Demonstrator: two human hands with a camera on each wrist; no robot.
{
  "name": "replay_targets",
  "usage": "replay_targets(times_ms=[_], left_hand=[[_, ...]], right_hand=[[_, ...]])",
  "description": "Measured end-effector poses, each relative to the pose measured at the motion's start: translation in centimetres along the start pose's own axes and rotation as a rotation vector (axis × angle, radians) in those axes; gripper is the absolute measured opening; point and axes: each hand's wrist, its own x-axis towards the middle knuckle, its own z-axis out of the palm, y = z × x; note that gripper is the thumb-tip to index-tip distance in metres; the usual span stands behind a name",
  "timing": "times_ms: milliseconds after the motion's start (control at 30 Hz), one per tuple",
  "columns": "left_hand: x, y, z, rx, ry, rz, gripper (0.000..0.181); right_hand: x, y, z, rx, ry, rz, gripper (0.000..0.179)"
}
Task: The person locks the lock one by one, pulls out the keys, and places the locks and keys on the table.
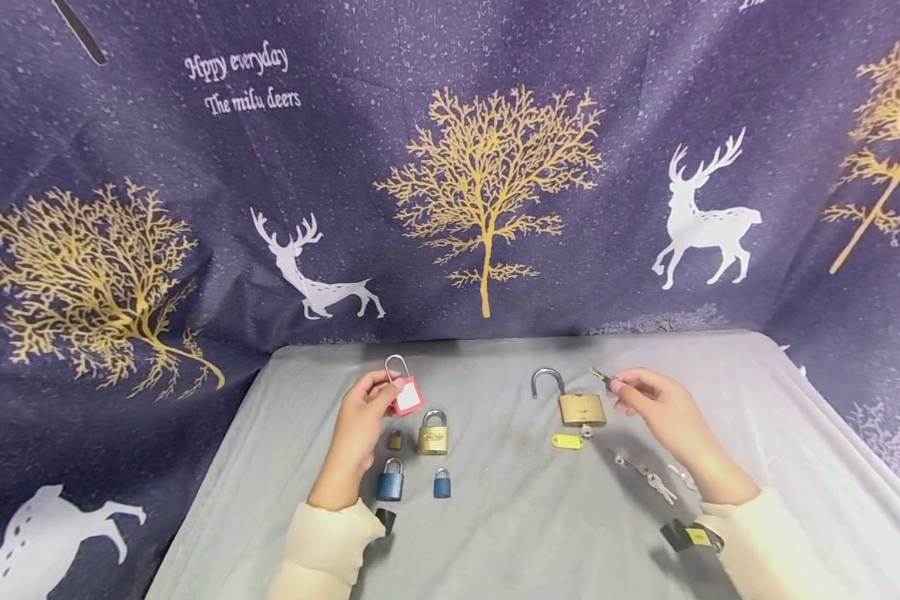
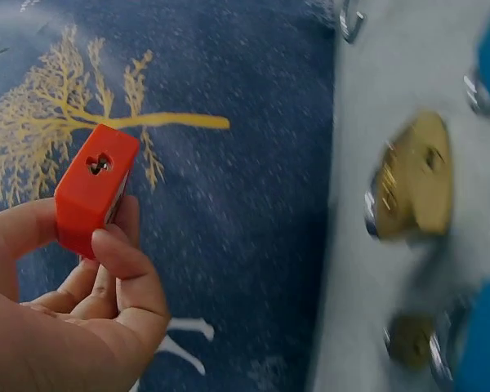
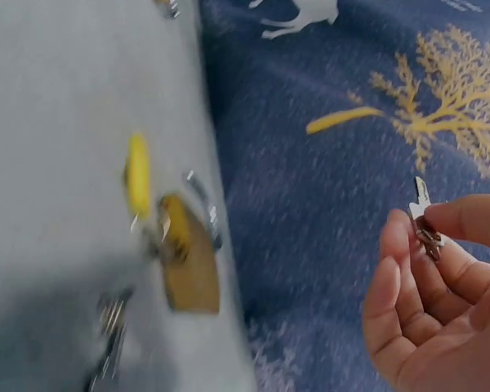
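Observation:
My left hand point(image 1: 360, 417) holds a red padlock point(image 1: 408, 398) by its body, between thumb and fingers, with the shackle pointing up. Its underside with the keyhole faces the left wrist camera. On the right, my right hand point(image 1: 663, 412) pinches a small key point(image 3: 420, 200) between thumb and fingers, blade pointing away. Close to that hand lies a large brass padlock point(image 1: 582, 409) with its shackle swung open. A key sits at its bottom, beside a yellow tag point(image 1: 567, 442).
Below the left hand stand a brass padlock point(image 1: 432, 440), a tiny brass padlock point(image 1: 395, 442), a blue padlock point(image 1: 390, 485) and a smaller blue one point(image 1: 442, 487). Several loose keys point(image 1: 654, 483) lie near the right wrist. A dark printed curtain point(image 1: 345, 183) hangs behind the grey-covered table point(image 1: 517, 533).

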Motion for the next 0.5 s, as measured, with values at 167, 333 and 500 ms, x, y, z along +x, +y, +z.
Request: replay_targets(times_ms=[167,333,500], left_hand=[[-0.4,-1.2,-1.7,0.053,-0.001,-0.053,0.029],[-1.0,-2.3,-3.6,0.202,0.007,-0.092,0.031],[-1.9,-3.6,-5.8,0.333,-0.001,-0.125,0.034]], right_hand=[[-1.1,2.3,-1.4,-0.098,0.037,0.008,0.035],[-2.2,4.2,-3.0,-0.183,0.033,0.053,0.036],[-2.6,5.8,-4.6,-0.27,-0.003,0.091,0.04]])
